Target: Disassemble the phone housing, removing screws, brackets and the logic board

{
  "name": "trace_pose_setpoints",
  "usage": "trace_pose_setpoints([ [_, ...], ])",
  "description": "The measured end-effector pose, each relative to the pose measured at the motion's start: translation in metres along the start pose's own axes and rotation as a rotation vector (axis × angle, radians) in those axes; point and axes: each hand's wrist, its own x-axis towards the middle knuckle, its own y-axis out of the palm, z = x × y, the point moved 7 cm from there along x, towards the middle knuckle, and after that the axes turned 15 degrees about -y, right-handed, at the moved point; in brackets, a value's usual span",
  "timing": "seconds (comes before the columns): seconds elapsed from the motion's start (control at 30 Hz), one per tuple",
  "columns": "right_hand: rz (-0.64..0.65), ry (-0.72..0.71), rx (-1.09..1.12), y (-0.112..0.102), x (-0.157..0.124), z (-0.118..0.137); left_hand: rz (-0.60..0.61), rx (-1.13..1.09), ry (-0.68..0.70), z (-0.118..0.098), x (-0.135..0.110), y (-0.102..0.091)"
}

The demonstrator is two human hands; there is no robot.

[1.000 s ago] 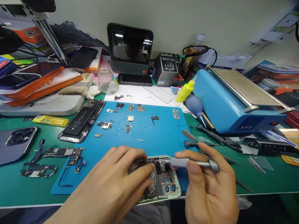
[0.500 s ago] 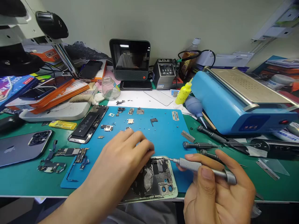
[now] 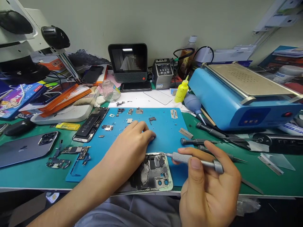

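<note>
My right hand grips a silver screwdriver with a knurled handle, held almost level. Its tip meets the upper right corner of an opened phone housing with a pale green rim, as far as the view shows. Over the blue mat, just beyond the housing, my left hand has its fingers curled together. What those fingertips hold, if anything, is hidden. The left forearm covers the housing's left part. Small metal brackets, a camera module and tiny screws lie scattered on the mat past that hand.
A phone screen assembly with battery, a circuit board and a dark phone lie left. On the right are more screwdrivers, an air blower and a blue heating plate machine. A microscope overhangs the upper left.
My left hand has drawn back from the housing's top edge, out over the mat. The screwdriver stays at the housing's corner. The whole view has shifted slightly.
</note>
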Motion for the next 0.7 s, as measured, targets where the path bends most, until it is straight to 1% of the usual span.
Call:
trace_pose_setpoints([
  [0.1, -0.03, -0.011, -0.002, -0.001, 0.0, 0.0, -0.041, -0.104, -0.008, 0.008, -0.008, -0.012],
  [0.17, -0.044, -0.028, -0.004, -0.001, -0.001, 0.001, -0.053, -0.169, 0.001, 0.014, -0.024, -0.023],
  [0.23, -0.039, -0.052, -0.012, 0.0, -0.002, 0.002, -0.01, -0.199, 0.034, 0.02, -0.047, -0.029],
  [0.33, -0.022, -0.164, -0.056, 0.004, -0.005, 0.009, 0.108, -0.22, 0.075, 0.032, -0.081, -0.023],
  [0.4, -0.026, -0.234, -0.115, 0.006, -0.008, 0.013, 0.134, -0.236, 0.077, 0.039, -0.094, -0.017],
  [0.5, -0.02, -0.294, -0.218, 0.004, -0.013, 0.013, 0.138, -0.284, 0.053, 0.046, -0.099, -0.01],
  [0.6, 0.052, -0.436, -0.308, 0.0, -0.018, 0.011, 0.108, -0.343, 0.019, 0.052, -0.098, -0.007],
  [0.67, 0.069, -0.508, -0.329, -0.005, -0.021, 0.009, 0.093, -0.37, 0.001, 0.057, -0.1, -0.004],
  [0.7, 0.078, -0.501, -0.328, -0.007, -0.023, 0.007, 0.089, -0.377, -0.001, 0.058, -0.101, -0.002],
])
